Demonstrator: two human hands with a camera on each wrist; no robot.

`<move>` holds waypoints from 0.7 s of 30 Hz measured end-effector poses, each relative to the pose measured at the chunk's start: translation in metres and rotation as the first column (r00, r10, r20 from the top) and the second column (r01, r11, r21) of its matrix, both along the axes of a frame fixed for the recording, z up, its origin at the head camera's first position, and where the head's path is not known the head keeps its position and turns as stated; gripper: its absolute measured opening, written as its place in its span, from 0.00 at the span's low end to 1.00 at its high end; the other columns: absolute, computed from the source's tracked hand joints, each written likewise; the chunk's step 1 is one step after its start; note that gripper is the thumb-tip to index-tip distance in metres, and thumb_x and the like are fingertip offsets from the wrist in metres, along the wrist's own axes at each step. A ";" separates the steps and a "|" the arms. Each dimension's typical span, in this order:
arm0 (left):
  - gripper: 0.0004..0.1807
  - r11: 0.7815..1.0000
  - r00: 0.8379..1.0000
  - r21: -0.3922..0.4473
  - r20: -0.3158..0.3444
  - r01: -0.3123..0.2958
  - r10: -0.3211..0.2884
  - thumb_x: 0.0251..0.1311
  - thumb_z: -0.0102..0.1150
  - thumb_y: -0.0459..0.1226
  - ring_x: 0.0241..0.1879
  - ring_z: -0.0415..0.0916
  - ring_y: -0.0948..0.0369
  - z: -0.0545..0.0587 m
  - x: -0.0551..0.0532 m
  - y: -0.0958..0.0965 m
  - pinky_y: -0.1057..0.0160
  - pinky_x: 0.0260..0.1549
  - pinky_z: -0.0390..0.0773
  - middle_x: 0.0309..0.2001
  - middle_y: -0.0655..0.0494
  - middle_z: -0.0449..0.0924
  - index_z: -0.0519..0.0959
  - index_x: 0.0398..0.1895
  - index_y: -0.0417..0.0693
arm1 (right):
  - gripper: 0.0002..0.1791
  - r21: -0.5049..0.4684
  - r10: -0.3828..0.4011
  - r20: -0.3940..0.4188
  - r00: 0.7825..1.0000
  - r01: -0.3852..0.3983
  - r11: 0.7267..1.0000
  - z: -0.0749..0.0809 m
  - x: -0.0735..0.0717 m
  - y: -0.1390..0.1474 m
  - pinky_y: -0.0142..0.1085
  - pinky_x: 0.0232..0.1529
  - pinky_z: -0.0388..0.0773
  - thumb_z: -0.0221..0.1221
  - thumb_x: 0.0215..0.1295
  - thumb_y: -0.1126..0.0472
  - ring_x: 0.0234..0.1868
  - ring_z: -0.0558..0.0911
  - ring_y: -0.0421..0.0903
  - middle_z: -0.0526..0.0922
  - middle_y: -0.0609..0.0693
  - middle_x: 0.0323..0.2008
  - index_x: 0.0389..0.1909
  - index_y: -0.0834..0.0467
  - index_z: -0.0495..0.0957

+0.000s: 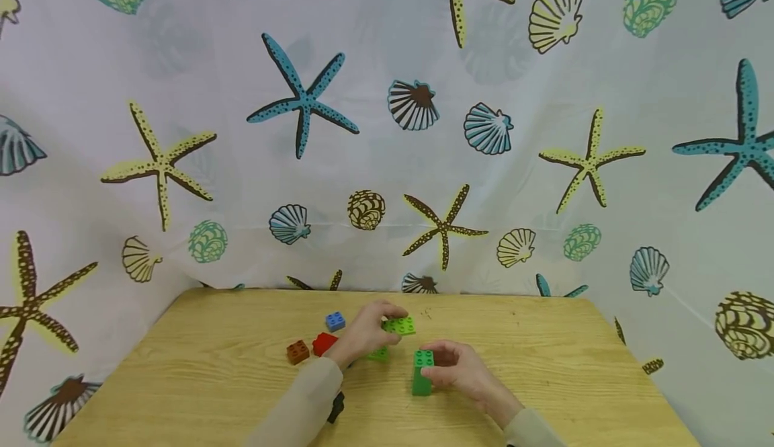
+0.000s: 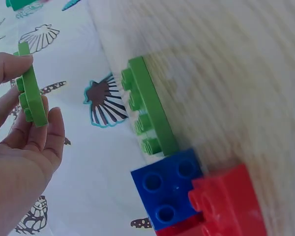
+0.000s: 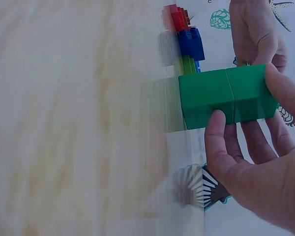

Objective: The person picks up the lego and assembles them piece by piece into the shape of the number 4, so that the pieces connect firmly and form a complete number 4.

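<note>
My left hand (image 1: pixel 367 331) pinches a flat light-green toy brick (image 2: pixel 33 93) between thumb and fingers, its studs facing the palm side in the left wrist view. Below that hand, a second flat light-green brick (image 2: pixel 153 108) lies on the table, beside a dark blue brick (image 2: pixel 174 183). With my right hand (image 1: pixel 464 372) I grip a stack of two green bricks (image 3: pixel 206 98), one set on top of the other. The stack stands upright at the table, thumb on one side and fingers round the other.
Left of my left hand are a lighter blue brick (image 1: pixel 335 320), a red brick (image 1: pixel 324 344) and a brown brick (image 1: pixel 297 352). A small black object (image 1: pixel 336 407) shows beside the left sleeve, partly covered. Behind the wooden table (image 1: pixel 230 366) hangs a seashell-print cloth (image 1: pixel 375 165).
</note>
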State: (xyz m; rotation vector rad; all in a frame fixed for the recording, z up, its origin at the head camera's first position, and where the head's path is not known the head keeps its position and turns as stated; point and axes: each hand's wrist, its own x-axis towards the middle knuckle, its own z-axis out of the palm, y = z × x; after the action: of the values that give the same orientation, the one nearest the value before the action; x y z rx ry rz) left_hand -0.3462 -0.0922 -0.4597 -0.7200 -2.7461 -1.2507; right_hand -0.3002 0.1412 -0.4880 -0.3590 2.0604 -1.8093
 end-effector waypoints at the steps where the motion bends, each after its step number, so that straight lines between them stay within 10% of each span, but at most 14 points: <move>1: 0.22 1.000 1.000 0.009 0.003 0.002 -0.002 0.55 0.67 0.31 0.51 0.73 0.55 0.001 0.003 0.001 0.51 0.51 0.76 0.51 0.52 0.78 0.81 0.56 0.45 | 0.30 0.000 -0.004 -0.002 1.000 0.004 1.000 0.000 0.001 0.001 0.44 0.45 0.82 0.68 0.61 0.59 0.46 0.81 0.43 0.81 0.53 0.52 0.63 0.63 0.72; 21: 0.23 0.992 0.998 0.122 0.064 -0.030 0.023 0.56 0.64 0.36 0.49 0.72 0.57 -0.004 0.035 0.000 0.56 0.46 0.76 0.50 0.56 0.78 0.80 0.58 0.51 | 0.30 0.015 -0.015 -0.002 1.000 0.015 1.000 -0.001 0.001 0.000 0.43 0.48 0.82 0.69 0.59 0.57 0.51 0.80 0.45 0.79 0.56 0.57 0.62 0.59 0.74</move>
State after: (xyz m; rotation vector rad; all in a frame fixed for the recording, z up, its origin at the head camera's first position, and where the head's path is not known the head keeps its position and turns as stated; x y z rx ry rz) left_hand -0.3107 -0.0924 -0.4642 -0.6422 -2.6870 -1.4462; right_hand -0.2988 0.1416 -0.4889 -0.3424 2.0818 -1.8019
